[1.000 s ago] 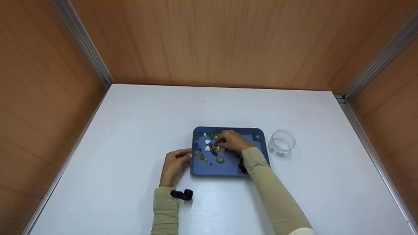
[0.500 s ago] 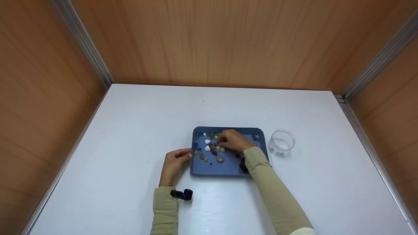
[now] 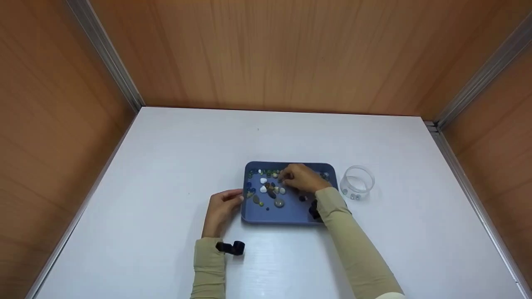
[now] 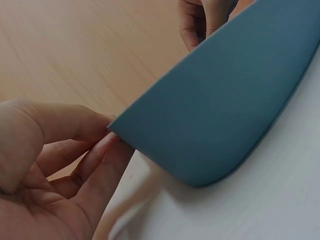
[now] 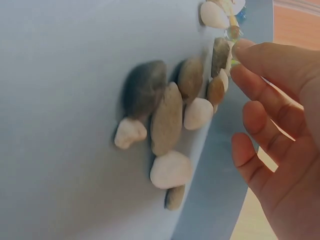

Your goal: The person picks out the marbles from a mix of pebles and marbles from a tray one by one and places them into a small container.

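A blue tray (image 3: 291, 214) holds stones and glass beads of several colours. At its left rim, the thumb and fingers of my left hand (image 3: 221, 209) pinch the edge; the left wrist view shows the tray wall (image 4: 200, 125) between them. My right hand (image 3: 302, 178) is over the tray, thumb and index finger bent close together at the stones. In the right wrist view, the right hand (image 5: 285, 110) has its thumb and index tips beside a brown stone (image 5: 220, 57) and a clear bead (image 5: 233, 33); whether they hold something small is unclear. The other fingers are loosely bent.
Right of the tray stands a clear round container (image 3: 358, 182) with several clear beads at its bottom. The white table (image 3: 199, 141) is bounded by wood-grain panels (image 3: 266, 54) at the back and sides. A larger grey stone (image 3: 279, 202) lies mid-tray.
My right hand has shifted slightly to the right and away from the stone cluster. The left hand stays at the tray's left rim.
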`<action>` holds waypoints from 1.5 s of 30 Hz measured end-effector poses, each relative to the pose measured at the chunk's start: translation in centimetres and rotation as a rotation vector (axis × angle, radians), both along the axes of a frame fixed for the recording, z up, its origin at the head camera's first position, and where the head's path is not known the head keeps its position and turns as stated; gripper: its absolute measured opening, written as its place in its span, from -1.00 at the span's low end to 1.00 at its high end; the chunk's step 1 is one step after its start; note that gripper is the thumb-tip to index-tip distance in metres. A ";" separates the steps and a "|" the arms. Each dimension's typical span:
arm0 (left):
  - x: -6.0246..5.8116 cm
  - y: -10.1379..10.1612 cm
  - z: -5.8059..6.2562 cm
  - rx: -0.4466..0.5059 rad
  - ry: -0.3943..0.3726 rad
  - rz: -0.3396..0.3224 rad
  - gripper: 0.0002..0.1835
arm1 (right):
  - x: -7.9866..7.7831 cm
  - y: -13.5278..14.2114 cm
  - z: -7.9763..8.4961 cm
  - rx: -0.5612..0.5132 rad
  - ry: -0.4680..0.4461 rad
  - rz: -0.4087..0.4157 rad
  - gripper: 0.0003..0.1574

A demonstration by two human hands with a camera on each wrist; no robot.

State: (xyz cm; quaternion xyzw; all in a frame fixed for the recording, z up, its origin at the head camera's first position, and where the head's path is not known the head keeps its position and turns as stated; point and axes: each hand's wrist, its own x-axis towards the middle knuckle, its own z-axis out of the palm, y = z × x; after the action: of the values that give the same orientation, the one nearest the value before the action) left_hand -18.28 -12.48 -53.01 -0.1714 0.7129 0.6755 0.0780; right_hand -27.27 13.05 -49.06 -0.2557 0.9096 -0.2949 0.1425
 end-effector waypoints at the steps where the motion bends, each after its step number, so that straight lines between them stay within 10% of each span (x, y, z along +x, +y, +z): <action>1: 0.0 0.0 0.0 0.000 0.000 0.002 -0.72 | 0.0 0.1 0.1 -0.004 -0.007 -0.007 -0.76; 45: 0.1 0.0 0.4 0.001 -0.024 0.004 -0.71 | 0.9 5.9 3.0 -0.059 0.171 -0.023 -0.79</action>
State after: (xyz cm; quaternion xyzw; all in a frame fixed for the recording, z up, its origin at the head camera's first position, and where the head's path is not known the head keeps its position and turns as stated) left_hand -18.18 -12.52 -52.65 -0.1807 0.7114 0.6738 0.0851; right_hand -26.37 18.99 -46.07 -0.2734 0.9123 -0.3001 0.0534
